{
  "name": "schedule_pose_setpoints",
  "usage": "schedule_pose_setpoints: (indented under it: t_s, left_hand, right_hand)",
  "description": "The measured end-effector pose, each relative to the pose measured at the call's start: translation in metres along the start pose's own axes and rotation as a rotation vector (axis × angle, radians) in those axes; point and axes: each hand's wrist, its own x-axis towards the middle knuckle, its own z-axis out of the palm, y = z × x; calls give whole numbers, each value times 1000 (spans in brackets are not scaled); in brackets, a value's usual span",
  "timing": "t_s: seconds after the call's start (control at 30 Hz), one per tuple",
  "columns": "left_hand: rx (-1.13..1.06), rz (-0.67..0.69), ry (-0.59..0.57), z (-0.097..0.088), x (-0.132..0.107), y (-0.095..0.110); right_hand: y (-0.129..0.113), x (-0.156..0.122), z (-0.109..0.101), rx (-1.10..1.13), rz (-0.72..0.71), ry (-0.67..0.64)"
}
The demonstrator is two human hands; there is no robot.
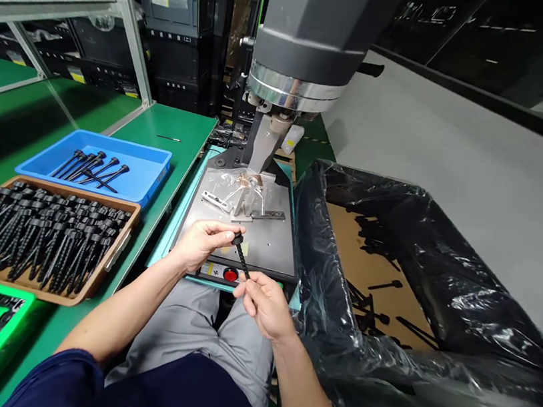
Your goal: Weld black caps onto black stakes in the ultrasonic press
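Between my two hands, in front of the machine's metal plate, a black ribbed rod with a round cap [242,257] slants down to the right. My left hand [204,242] pinches its cap end between thumb and fingers. The lower tip is gripped by my right hand [265,302], whose fingers partly hide it. Just beyond my hands stands the press-like machine [307,40], its grey horn [263,145] reaching down to a small fixture [246,203] covered with clear plastic film. A red button [230,274] sits on the machine's front edge, below the rod.
At left, a brown tray [80,301] holds many similar capped rods. Behind it, a blue tray [138,195] carries several more. A green bin [14,329] contains small black parts. On the right stands a large box lined with black plastic [482,287], with loose rods inside.
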Motion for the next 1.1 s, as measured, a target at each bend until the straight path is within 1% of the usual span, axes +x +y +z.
schedule_pose_setpoints:
  t_s: [0.13, 0.2, 0.3, 0.37, 0.43, 0.53, 0.6, 0.67, 0.73, 0.8, 0.87, 0.9, 0.93, 0.97, 1.07, 1.1]
  left_hand:
    - [97, 65, 1, -5, 1, -2]
    - [152, 104, -8, -6, 1, -3]
    - [217, 157, -39, -7, 2, -5]
    - [217, 193, -41, -6, 3, -8]
    - [215, 233, -13, -5, 4, -10]
    - [266, 276, 25, -3, 5, -12]
    - [297, 296, 21, -1, 6, -13]
    - [329, 298, -27, 0, 5, -16]
    - [370, 272, -102, 1, 4, -21]
    - [407, 241, -156, 1, 4, -25]
    - [421, 242, -149, -1, 5, -30]
    - [414, 252, -112, -4, 6, -31]
    - [397, 265, -47, -8, 9, -33]
    - [371, 278, 51, -13, 13, -35]
    - [248, 295, 413, -28, 29, -40]
    - [202, 293, 487, -31, 36, -41]
  right_hand:
    - [2, -1, 8, -316, -173, 220]
    - [4, -1, 11, -369, -193, 240]
    - [6, 2, 14, -260, -139, 181]
    - [8, 5, 14, -223, -121, 167]
    - [9, 9, 14, -227, -114, 151]
    - [9, 17, 11, -206, -92, 55]
    - [7, 24, 9, -155, -81, 19]
    - [3, 33, 8, -82, -72, 47]
    - [0, 42, 8, -1, -62, 86]
    - [-2, 50, 9, 95, -36, 71]
    - [-3, 56, 9, 187, -7, 61]
    - [-2, 60, 9, 223, 6, 75]
    - [-1, 63, 7, 246, 15, 107]
    - [0, 67, 5, 259, 22, 150]
    - [4, 83, -2, 269, 63, 275]
    - [5, 90, -3, 269, 78, 300]
